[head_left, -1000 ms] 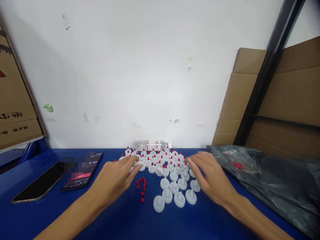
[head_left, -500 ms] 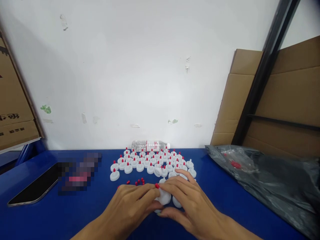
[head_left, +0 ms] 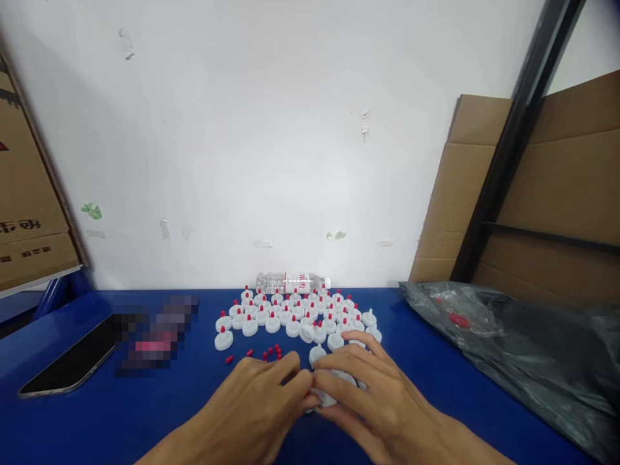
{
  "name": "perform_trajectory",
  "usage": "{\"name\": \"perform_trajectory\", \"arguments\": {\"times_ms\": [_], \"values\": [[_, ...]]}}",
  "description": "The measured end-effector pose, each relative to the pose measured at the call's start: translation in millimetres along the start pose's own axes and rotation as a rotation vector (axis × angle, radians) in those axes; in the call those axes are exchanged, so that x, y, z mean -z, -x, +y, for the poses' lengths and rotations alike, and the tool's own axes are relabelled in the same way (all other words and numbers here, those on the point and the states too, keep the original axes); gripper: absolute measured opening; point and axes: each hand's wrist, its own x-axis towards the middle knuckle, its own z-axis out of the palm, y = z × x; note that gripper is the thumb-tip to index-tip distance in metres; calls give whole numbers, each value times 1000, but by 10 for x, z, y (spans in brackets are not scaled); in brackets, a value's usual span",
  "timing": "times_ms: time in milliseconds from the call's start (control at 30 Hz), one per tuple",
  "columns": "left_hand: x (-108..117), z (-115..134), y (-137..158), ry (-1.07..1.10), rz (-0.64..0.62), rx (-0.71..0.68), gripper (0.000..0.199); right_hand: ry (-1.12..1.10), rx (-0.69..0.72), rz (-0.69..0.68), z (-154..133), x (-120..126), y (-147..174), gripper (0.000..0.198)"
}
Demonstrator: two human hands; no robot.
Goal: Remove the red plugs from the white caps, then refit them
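My right hand [head_left: 375, 394] curls around a white plastic spouted lid [head_left: 334, 387], holding it low over the front of the table. My left hand [head_left: 266, 400] is closed at the lid's left side, fingertips pressed together against it. The small red cap there is hidden by the fingers now. Just beyond the hands stands a white spouted lid [head_left: 317, 353] with no red cap. Several loose red caps [head_left: 249, 352] lie past my left hand. Farther back, many white lids [head_left: 250, 327] stand in a cluster, most with red caps on their spouts.
A clear bottle [head_left: 290, 282] lies on its side against the wall. To the left are a phone [head_left: 72, 358] and a blurred-out patch. A dark plastic bag [head_left: 523, 349] covers the right side, with a clear bag of red pieces [head_left: 459, 320] on it. Cardboard [head_left: 445, 194] leans behind.
The lid has tilted and sits deeper under my right fingers. My left fingers have closed over the red cap, which showed before. A loose red cap at the left is now uncovered.
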Motion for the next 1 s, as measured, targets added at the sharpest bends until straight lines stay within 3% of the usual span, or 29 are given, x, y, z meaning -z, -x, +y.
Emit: {"name": "perform_trajectory", "arguments": {"times_ms": [67, 167, 267, 433, 600, 833, 1000], "values": [[7, 17, 38, 189, -40, 40, 31, 49, 44, 3, 38, 1, 23, 21], [53, -8, 86, 398, -49, 244, 37, 138, 74, 51, 168, 33, 86, 33], [121, -126, 67, 348, -48, 388, 41, 165, -80, 64, 356, 99, 147, 30], [179, -378, -11, 18, -212, 341, 22, 201, -373, 76, 604, 175, 204, 21], [167, -458, 0, -52, -338, 301, 16, 232, -552, 36, 704, 220, 235, 12], [153, -470, 10, -64, -374, 281, 15, 256, -707, -151, 821, 333, 276, 14], [123, -488, 14, -72, -398, 272, 15, 306, -887, -374, 825, 356, 296, 11]]}}
